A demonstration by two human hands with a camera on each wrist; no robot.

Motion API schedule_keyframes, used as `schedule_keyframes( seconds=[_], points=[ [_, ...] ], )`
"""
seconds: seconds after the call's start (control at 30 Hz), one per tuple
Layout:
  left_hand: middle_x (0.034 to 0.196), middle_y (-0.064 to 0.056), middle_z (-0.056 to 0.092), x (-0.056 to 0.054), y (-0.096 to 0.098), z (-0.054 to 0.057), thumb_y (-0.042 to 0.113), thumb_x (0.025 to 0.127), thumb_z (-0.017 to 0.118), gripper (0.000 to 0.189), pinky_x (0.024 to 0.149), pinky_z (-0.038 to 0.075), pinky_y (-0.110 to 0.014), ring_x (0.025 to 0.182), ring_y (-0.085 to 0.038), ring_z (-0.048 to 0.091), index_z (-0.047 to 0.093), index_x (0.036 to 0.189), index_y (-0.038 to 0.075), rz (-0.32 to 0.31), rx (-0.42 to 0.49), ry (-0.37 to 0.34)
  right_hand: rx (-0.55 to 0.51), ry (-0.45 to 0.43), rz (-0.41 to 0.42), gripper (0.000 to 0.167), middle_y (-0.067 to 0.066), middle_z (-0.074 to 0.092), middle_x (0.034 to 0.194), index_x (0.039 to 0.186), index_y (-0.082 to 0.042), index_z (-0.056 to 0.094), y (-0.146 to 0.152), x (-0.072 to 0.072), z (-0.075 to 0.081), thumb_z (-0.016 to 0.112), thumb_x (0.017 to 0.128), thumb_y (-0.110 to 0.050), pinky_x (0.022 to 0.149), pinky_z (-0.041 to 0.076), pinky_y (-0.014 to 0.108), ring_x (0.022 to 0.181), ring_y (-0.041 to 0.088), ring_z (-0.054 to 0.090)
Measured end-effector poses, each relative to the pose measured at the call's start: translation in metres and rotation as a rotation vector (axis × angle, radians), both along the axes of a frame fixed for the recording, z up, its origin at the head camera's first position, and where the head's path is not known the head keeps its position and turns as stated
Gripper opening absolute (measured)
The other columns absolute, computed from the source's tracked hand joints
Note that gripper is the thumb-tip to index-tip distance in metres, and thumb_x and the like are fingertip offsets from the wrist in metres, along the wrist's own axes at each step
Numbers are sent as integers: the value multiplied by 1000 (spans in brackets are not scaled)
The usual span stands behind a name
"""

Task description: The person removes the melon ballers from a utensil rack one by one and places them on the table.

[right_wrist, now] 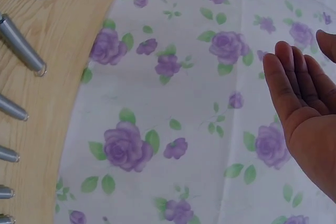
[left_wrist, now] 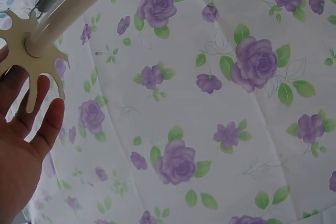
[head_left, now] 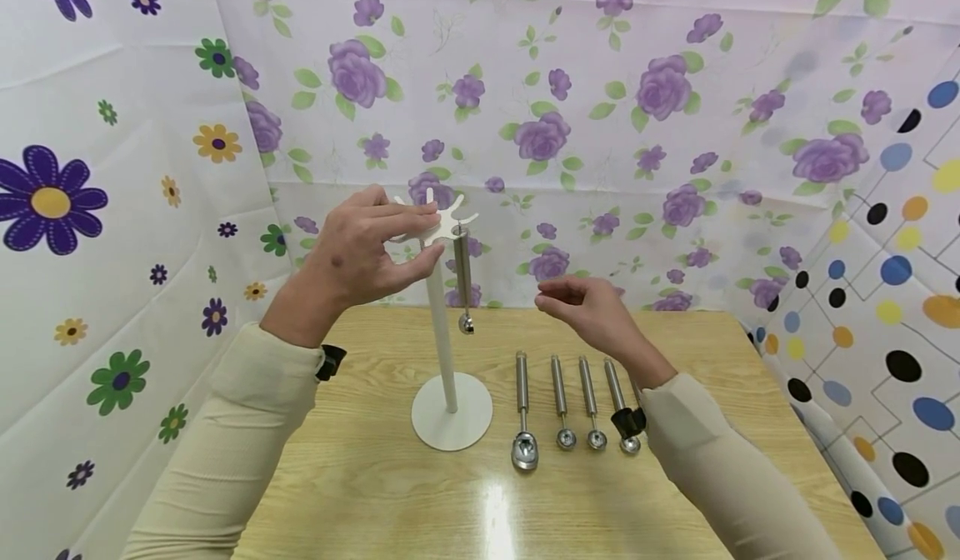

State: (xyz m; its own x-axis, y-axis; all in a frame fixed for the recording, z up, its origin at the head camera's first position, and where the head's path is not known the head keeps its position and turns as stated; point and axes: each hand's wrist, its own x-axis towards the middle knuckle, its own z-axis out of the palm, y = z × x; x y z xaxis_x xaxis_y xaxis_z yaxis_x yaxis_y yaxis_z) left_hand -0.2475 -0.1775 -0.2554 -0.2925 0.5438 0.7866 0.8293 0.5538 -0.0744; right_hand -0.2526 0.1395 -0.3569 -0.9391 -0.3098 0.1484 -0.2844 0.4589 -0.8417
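A white utensil stand (head_left: pixel 439 327) has a star-shaped top of curved hooks (head_left: pixel 450 223) and a round base. My left hand (head_left: pixel 367 239) holds that top, fingers lying over it and thumb at its front edge. The left wrist view shows the hand (left_wrist: pixel 23 124) among the hooks from below. One steel-handled scoop (head_left: pixel 463 272) with a small round head hangs from a hook on the right side. My right hand (head_left: pixel 592 314) hovers to the right of the stand, thumb and fingers apart with nothing between them. The right wrist view shows its fingers (right_wrist: pixel 286 87) extended together.
A larger oval-headed scoop (head_left: pixel 524 450) and several smaller round-headed scoops (head_left: pixel 566 438) lie in a row on the wooden table (head_left: pixel 375 493), partly under my right forearm. Flowered cloth (head_left: pixel 480 110) hangs behind; a dotted cloth (head_left: pixel 900 310) stands at the right.
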Motion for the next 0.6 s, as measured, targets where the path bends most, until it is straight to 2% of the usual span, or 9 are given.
schedule_keyframes(
  seconds=[0.1, 0.23, 0.37, 0.43, 0.5, 0.6],
  points=[
    [107, -10, 74, -1, 0, 0, 28, 86, 70, 31, 54, 30, -32, 62, -23, 37, 79, 105, 6, -12, 4, 5, -15, 3, 23, 38, 10, 69, 116, 127, -5, 67, -9, 1, 8, 67, 97, -28, 86, 54, 42, 101, 25, 65],
    [106, -11, 74, -2, 1, -1, 28, 85, 71, 32, 55, 34, -33, 66, -25, 40, 79, 105, 5, -20, 17, 10, -36, 22, 49, 35, 9, 70, 114, 125, -4, 68, -20, 0, 17, 68, 97, -26, 84, 55, 39, 100, 25, 66],
    [108, -10, 74, -3, 1, -1, 26, 83, 74, 31, 73, 49, -42, 86, -32, 57, 79, 104, 4, -32, 29, -1, -63, 62, 95, 33, 10, 71, 113, 123, -2, 69, -33, -2, 23, 68, 96, -21, 84, 56, 38, 97, 22, 68],
    [108, -11, 74, -3, 0, -1, 23, 83, 75, 30, 85, 51, -47, 98, -35, 63, 79, 104, 2, -42, 35, -16, -72, 82, 120, 33, 11, 71, 114, 124, -1, 68, -41, -4, 26, 68, 97, -20, 84, 56, 38, 97, 22, 68],
    [107, -13, 74, -3, 0, -1, 21, 84, 75, 28, 92, 51, -48, 101, -34, 67, 78, 103, 1, -51, 40, -32, -77, 93, 135, 34, 11, 71, 115, 125, -1, 68, -49, -5, 29, 68, 97, -20, 84, 56, 38, 99, 22, 68],
    [106, -14, 74, -3, 1, -2, 20, 84, 75, 27, 93, 51, -46, 96, -32, 71, 78, 102, 0, -65, 52, -44, -93, 94, 144, 34, 11, 70, 116, 125, -1, 68, -60, -6, 33, 68, 96, -20, 84, 56, 37, 100, 23, 68]
  ],
)
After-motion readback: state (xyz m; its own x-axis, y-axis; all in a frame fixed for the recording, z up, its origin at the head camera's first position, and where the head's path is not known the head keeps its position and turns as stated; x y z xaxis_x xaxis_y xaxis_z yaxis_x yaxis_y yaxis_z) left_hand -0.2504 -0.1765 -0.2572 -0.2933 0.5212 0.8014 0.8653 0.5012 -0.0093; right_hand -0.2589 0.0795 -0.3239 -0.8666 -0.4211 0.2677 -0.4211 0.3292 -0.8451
